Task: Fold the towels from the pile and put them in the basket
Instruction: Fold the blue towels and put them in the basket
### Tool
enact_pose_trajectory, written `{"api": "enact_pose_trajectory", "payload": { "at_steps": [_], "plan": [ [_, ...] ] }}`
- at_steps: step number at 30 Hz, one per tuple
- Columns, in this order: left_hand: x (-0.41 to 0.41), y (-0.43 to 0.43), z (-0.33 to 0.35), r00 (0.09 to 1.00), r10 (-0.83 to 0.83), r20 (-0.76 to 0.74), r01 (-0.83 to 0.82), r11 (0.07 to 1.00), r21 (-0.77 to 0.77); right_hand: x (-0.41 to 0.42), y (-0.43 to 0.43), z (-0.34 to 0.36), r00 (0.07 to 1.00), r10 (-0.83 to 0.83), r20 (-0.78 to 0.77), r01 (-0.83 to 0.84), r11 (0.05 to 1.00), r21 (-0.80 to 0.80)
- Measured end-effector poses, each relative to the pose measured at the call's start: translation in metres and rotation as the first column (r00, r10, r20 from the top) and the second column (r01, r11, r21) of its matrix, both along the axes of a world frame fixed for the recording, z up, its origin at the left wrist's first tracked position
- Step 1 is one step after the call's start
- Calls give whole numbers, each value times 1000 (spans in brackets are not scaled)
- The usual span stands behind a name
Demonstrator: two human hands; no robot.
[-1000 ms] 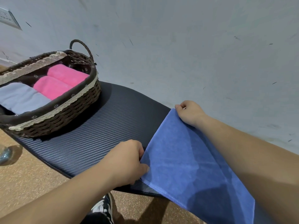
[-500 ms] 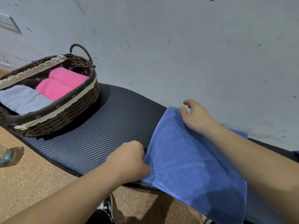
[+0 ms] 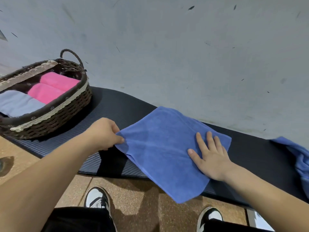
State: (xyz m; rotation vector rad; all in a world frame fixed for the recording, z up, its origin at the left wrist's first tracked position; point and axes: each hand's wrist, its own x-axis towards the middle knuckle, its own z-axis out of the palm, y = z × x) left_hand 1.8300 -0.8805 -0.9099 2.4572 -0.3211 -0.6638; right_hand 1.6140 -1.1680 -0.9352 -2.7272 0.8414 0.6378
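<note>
A blue towel [image 3: 163, 148] lies folded over on the dark ribbed mat [image 3: 117, 111], its near corner hanging past the mat's front edge. My left hand [image 3: 105, 134] pinches the towel's left corner. My right hand [image 3: 209, 158] lies flat on the towel's right part with straight, spread fingers. The brown wicker basket [image 3: 55, 114] stands at the left end of the mat; it holds two folded pink towels [image 3: 51, 87] and a pale grey-blue one [image 3: 18, 102]. More blue towel cloth [image 3: 299, 156] is bunched at the right edge.
A grey wall [image 3: 184, 47] rises right behind the mat. The floor [image 3: 137, 195] in front is brown speckled tile, with my two black-and-white shoes [image 3: 98, 198] on it. The basket's handle [image 3: 71, 55] sticks up at its far end.
My right hand let go of the far corner and came down flat on the towel. The towel now lies doubled and flatter on the mat. My left hand kept its pinch.
</note>
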Motion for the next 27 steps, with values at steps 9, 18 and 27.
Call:
{"api": "enact_pose_trajectory", "payload": {
  "at_steps": [9,18,27],
  "plan": [
    [-76,-31,10,813,-426,397,461,887,8,-4,-19,-3,996,-3,92,3,1000,3],
    [-139,-62,-27,538,-790,294,814,577,61,2,-37,-9,923,-49,381,67,997,-32],
    [-139,-67,-35,532,-760,372,795,600,90,5,-60,-9,851,-156,502,221,973,-72]
  ]
}}
